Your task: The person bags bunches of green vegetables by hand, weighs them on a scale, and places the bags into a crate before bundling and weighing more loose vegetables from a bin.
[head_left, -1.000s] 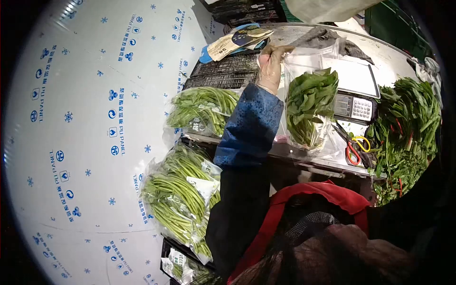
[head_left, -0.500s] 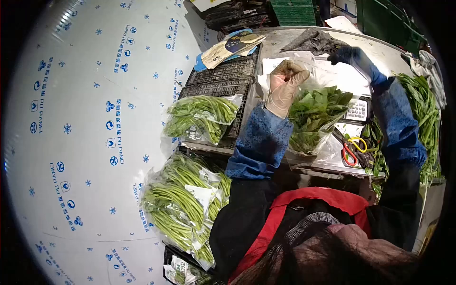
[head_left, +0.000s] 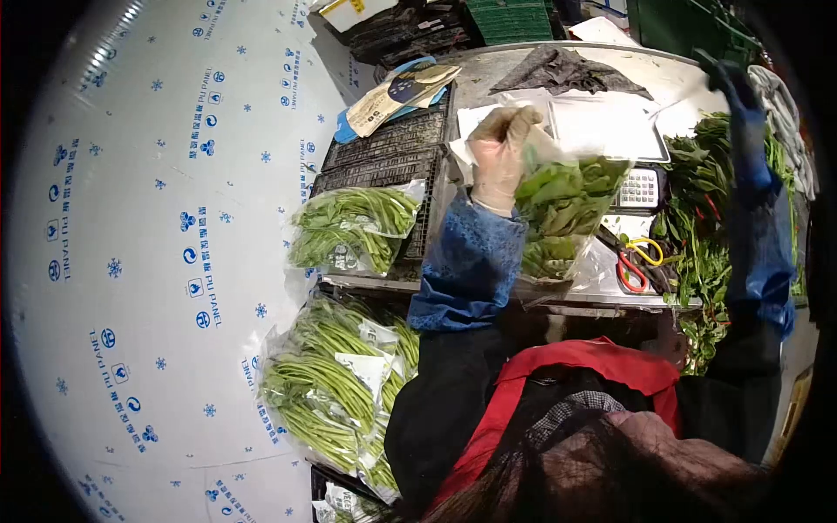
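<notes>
Right hand lifted off bag since earlier frame, now raised over loose greens, grip unreadable; left hand pinches bag of leafy greens over desk; bagging step; next needs scale placement.

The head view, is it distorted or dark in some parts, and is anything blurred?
Head view: strong fisheye bending, with black corners around a round image; the white panel at left curves and looks brightly lit; the left hand gripping the bag of leafy greens is fairly sharp; the right hand, raised near the edge, is dim and smeared; the dark clothing below lacks detail.
</notes>
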A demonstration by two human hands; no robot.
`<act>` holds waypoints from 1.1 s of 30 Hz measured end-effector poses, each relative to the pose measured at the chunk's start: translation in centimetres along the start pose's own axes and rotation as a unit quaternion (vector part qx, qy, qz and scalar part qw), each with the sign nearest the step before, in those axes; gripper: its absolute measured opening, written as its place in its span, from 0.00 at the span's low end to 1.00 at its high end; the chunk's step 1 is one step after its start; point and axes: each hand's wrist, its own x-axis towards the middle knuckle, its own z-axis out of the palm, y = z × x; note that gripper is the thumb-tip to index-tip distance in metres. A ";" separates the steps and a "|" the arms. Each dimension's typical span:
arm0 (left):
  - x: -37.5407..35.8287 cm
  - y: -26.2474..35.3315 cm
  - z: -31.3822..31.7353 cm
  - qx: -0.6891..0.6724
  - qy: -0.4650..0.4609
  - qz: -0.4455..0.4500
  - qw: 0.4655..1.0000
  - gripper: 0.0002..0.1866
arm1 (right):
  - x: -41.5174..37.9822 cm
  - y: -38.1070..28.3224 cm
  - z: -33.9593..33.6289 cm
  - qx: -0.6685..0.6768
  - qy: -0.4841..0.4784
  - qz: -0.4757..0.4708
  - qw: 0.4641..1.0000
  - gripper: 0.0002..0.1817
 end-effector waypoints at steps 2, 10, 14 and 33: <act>-0.5 1.2 -1.2 0.003 -0.007 -0.005 1.000 0.11 | -6.3 4.2 -3.4 0.033 0.147 0.141 0.979 0.13; -1.0 1.1 -1.6 -0.096 0.004 -0.034 0.995 0.19 | -20.9 12.3 -0.1 0.094 -0.465 0.345 0.810 0.16; -0.7 1.6 -2.1 -0.081 0.004 -0.021 0.997 0.20 | -6.4 3.7 8.4 0.256 -0.324 0.137 0.900 0.30; 3.2 16.2 -11.0 0.230 0.066 0.020 0.971 0.29 | 7.9 -9.2 20.3 0.449 -0.224 -0.050 0.863 0.17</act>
